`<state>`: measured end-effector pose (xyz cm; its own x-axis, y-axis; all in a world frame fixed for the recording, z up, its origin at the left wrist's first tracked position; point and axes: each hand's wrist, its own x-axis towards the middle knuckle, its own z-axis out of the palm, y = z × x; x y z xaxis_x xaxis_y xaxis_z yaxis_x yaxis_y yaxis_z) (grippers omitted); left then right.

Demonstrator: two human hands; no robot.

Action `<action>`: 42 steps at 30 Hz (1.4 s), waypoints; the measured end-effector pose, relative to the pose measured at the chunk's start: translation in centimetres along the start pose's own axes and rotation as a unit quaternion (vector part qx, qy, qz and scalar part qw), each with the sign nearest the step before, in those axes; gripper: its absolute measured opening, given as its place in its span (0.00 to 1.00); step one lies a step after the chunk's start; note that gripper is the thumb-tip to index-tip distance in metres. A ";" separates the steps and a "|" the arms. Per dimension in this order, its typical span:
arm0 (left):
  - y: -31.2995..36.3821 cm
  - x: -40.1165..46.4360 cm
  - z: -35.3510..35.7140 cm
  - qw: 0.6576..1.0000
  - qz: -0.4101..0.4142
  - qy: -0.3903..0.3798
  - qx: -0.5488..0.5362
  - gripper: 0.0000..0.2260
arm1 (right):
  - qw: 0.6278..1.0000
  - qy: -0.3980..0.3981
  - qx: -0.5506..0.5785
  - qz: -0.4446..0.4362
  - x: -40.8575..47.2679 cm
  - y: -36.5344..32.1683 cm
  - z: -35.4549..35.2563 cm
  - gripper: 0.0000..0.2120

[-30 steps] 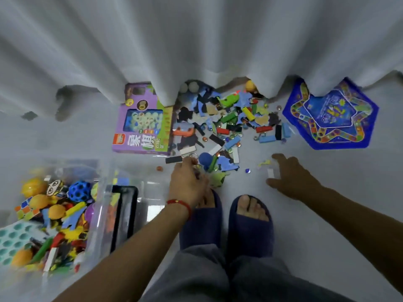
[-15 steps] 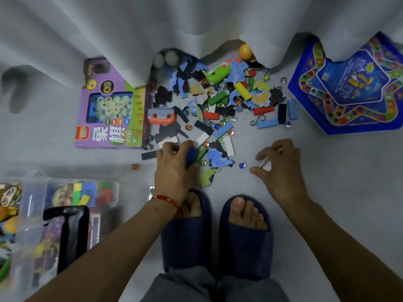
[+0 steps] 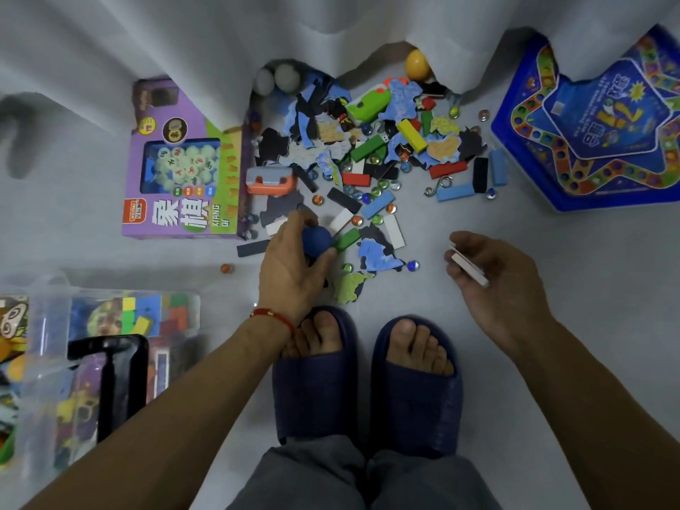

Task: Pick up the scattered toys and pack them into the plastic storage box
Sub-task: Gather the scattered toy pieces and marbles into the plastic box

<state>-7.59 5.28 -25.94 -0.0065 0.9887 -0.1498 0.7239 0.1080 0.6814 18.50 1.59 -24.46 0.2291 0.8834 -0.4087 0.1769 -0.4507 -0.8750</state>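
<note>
A heap of scattered toys (image 3: 371, 160) lies on the grey floor ahead of my feet: coloured wooden blocks, foam puzzle pieces, glass marbles. My left hand (image 3: 290, 266) grips a dark blue ball (image 3: 315, 240) together with a green block (image 3: 347, 239) at the heap's near edge. My right hand (image 3: 493, 266) is lifted off the floor, palm up, fingers curled round a thin white block (image 3: 469, 268). The clear plastic storage box (image 3: 48, 366) stands at lower left, holding several toys, with a black latch (image 3: 110, 377) on its side.
A purple chess game box (image 3: 176, 171) lies left of the heap. A blue star-shaped board game box (image 3: 596, 134) lies at right. White curtain (image 3: 220, 38) hangs over the heap's far side. My feet in navy slippers (image 3: 368, 380) stand just behind the heap.
My left hand has closed round the blue ball and green block. My right hand picked the white block off the floor and turned palm up. The view moved closer.
</note>
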 end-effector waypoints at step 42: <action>2.5 2.8 1.1 0.944 0.107 -0.070 0.305 0.09 | 0.844 -0.055 -0.525 -0.093 5.4 -2.3 7.6 0.16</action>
<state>-5.00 8.22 -25.45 0.2446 0.9533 -0.1773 0.9613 -0.2145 0.1731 12.04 8.36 -26.63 0.0239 0.9318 -0.3622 0.9639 -0.1175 -0.2388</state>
